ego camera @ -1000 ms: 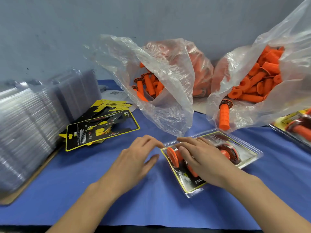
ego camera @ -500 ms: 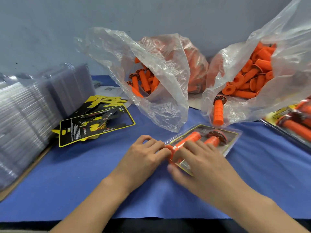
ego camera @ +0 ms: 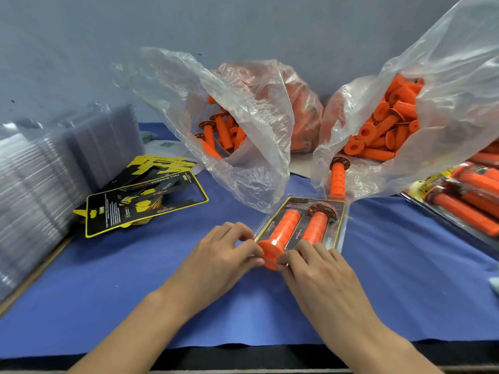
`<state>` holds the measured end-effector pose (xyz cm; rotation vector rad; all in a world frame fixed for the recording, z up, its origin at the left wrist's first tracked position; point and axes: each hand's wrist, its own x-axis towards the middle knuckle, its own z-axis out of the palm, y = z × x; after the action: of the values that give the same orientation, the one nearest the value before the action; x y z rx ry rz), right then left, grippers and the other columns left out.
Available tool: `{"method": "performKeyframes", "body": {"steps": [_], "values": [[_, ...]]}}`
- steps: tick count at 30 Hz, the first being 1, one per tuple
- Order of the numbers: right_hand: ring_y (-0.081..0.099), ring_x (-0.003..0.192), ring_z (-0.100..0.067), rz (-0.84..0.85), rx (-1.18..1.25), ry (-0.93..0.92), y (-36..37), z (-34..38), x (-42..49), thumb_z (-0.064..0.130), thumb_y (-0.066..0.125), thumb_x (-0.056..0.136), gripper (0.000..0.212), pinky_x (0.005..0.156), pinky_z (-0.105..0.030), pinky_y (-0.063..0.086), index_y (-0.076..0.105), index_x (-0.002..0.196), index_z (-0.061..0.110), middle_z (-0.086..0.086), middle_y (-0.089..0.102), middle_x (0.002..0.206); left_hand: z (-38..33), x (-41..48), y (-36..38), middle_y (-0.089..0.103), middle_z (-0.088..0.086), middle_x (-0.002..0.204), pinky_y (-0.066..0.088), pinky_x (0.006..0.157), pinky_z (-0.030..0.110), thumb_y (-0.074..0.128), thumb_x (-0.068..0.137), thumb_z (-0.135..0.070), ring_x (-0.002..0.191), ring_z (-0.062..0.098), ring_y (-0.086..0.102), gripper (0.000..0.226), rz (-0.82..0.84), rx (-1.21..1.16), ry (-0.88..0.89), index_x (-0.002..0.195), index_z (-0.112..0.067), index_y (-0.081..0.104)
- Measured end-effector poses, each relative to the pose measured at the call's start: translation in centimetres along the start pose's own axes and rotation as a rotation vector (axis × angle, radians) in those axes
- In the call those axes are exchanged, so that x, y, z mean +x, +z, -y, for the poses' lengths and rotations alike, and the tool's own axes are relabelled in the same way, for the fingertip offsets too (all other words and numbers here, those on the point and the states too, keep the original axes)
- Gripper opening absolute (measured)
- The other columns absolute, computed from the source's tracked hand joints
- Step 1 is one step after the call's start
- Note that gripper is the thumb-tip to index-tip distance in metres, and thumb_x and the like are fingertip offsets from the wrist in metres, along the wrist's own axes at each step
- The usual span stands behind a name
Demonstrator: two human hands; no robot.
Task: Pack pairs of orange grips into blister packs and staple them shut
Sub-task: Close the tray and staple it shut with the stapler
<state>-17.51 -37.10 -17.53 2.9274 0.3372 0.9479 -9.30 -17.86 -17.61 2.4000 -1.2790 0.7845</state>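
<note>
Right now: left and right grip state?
Left grip: pinches the pack at its near end.
Right grip: pinches the same end.

I face a plain wall (ego camera: 81,44). It is grey with a bit of blue in it, and it has a few tiny dark spots. The wall runs all the way across behind my table (ego camera: 270,354). The table is black along the edge close to me. A blue cloth (ego camera: 108,292) covers the top. It lies flat and smooth, and it stops in a wavy line just before that black edge. On my left, the thin side of a light brown board (ego camera: 35,276) shows on the cloth, running at a slant. The light is soft and even, and the shadows on the cloth are soft too.
</note>
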Motion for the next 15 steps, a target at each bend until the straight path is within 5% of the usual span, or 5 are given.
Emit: {"method": "performKeyframes", "body": {"steps": [7, 11, 15], "values": [[0.052, 0.059, -0.022, -0.103, -0.012, -0.043, 0.3, -0.1, -0.2, 0.020, 0.061, 0.085, 0.007, 0.054, -0.035, 0.045, 0.066, 0.081, 0.023, 0.002, 0.053, 0.072, -0.3, -0.2, 0.1, 0.061, -0.001, 0.097, 0.049, 0.068, 0.030, 0.055, 0.097, -0.024, 0.084, 0.021, 0.057, 0.015, 0.012, 0.035, 0.010, 0.093, -0.014, 0.067], [0.053, 0.059, -0.022, -0.119, -0.003, -0.018, 0.8, 0.8, 0.3, 0.017, 0.072, 0.081, 0.012, 0.053, -0.036, 0.046, 0.063, 0.075, 0.022, 0.003, 0.052, 0.070, -0.4, -0.3, 0.4, 0.061, 0.000, 0.097, 0.049, 0.071, 0.032, 0.067, 0.087, -0.009, 0.084, 0.023, 0.056, 0.009, 0.011, 0.055, 0.056, 0.093, -0.015, 0.065], [0.050, 0.059, -0.022, -0.119, -0.050, -0.040, 1.2, 0.7, 0.6, 0.012, 0.080, 0.074, 0.024, 0.053, -0.036, 0.044, 0.058, 0.074, 0.021, 0.001, 0.049, 0.071, -0.8, -0.3, 0.6, 0.060, -0.001, 0.098, 0.049, 0.076, 0.032, 0.058, 0.096, -0.019, 0.086, 0.022, 0.056, 0.010, -0.016, 0.009, 0.036, 0.096, -0.014, 0.066]]}}
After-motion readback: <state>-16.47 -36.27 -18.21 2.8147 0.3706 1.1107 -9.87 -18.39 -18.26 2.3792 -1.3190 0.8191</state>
